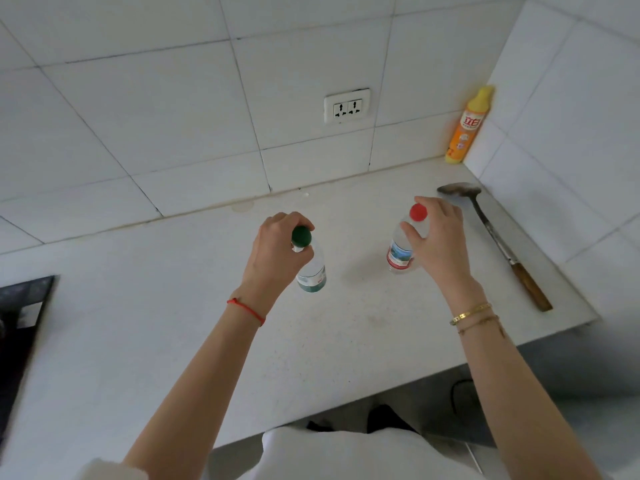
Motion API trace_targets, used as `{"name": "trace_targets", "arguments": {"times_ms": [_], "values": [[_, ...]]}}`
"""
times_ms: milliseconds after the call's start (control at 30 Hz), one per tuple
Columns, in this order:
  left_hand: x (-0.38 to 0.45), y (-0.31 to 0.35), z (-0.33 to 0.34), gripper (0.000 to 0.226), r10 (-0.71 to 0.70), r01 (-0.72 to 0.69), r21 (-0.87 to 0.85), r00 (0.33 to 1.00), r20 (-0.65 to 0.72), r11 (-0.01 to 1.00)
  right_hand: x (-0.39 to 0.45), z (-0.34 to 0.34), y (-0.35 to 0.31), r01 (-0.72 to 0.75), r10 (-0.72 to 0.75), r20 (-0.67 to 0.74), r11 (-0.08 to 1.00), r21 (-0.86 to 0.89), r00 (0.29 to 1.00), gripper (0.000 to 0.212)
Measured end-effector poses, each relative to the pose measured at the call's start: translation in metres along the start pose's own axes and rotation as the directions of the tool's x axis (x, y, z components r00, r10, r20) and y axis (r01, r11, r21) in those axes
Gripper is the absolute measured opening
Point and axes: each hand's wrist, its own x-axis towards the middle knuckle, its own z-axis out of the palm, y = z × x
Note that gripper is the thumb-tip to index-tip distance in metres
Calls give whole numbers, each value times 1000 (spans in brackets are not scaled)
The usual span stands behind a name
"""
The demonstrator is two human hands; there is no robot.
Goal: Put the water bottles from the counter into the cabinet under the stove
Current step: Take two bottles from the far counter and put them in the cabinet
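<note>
From the head view, the left hand (277,247) is wrapped around the neck of the green-capped bottle (311,268), and the right hand (438,233) has its fingers curled loosely about the neck of the red-capped bottle (401,252); whether it truly grips I cannot tell. Both bottles stand upright, well apart, on the white counter (173,323). A metal spatula (495,237) lies just right of the right hand, an orange detergent bottle (467,128) stands in the corner, a wall socket (346,106) is behind, and the black stove (20,327) sits at far left.

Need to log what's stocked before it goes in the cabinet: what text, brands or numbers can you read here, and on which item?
"立白": white characters on the red patch of the orange detergent bottle in the back corner.
Smaller print below it on that bottle: too blurred to read.
Green-capped water bottle label: unreadable.
Red-capped water bottle label: picture visible, text unreadable.
Wall socket: no markings legible.
</note>
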Motion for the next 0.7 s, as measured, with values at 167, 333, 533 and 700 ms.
{"name": "trace_targets", "arguments": {"times_ms": [167, 333, 533, 700], "values": [[5, 25, 25, 28, -31, 31, 8, 1000, 5, 999, 22, -1, 30, -34, 37, 109, 999, -26, 993, 49], [-1, 44, 43, 28, -119, 119, 4, 991, -54, 993, 34, 6, 49, 8, -12, 261, 1000, 13, 965, 41], [-29, 65, 51, 28, -221, 227, 12, 958, -183, 974, 32, 5, 59, 143, -168, 259, 983, 111, 951, 29], [-73, 77, 42, 29, -310, 330, 5, 894, -324, 944, 7, 1, 45, 297, -362, 276, 921, 251, 890, 27]]}}
